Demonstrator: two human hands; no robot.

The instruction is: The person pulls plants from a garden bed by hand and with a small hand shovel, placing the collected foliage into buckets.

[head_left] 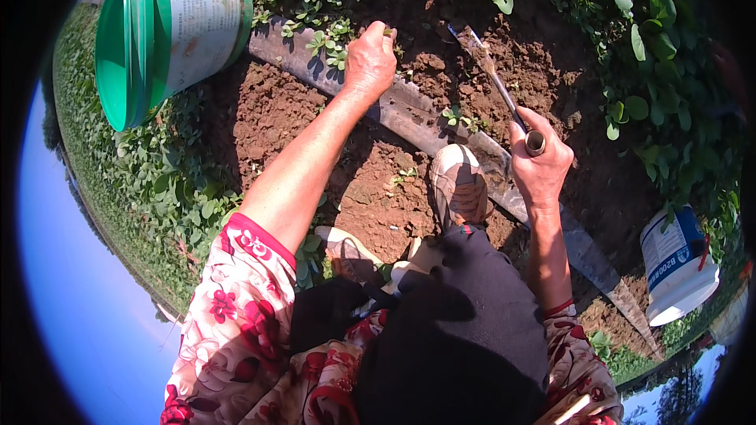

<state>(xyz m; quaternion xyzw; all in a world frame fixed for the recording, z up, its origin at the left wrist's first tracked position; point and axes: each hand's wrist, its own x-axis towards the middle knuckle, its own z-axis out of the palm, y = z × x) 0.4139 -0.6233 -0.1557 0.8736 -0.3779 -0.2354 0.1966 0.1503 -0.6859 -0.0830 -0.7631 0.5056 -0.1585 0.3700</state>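
Note:
My right hand (542, 159) grips a narrow metal digging tool (494, 75) by its hollow, tubular handle. The tool's flat, dirt-covered blade rests at the loose brown soil (516, 71) ahead of me. My left hand (372, 60) is closed, fingers down, at the far edge of a dark plastic strip (425, 130). A bit of green shows at its fingertips, but what they hold is mostly hidden. Small leafy plants (327, 43) grow right beside that hand, and another low plant (461, 118) stands at the strip between my hands.
A green bucket (206, 24) with a white label lies tipped at the far left. On the right leans a white and blue bucket (679, 264). Dense leafy plants (642, 47) border the soil. My shoe (461, 185) stands close to the strip.

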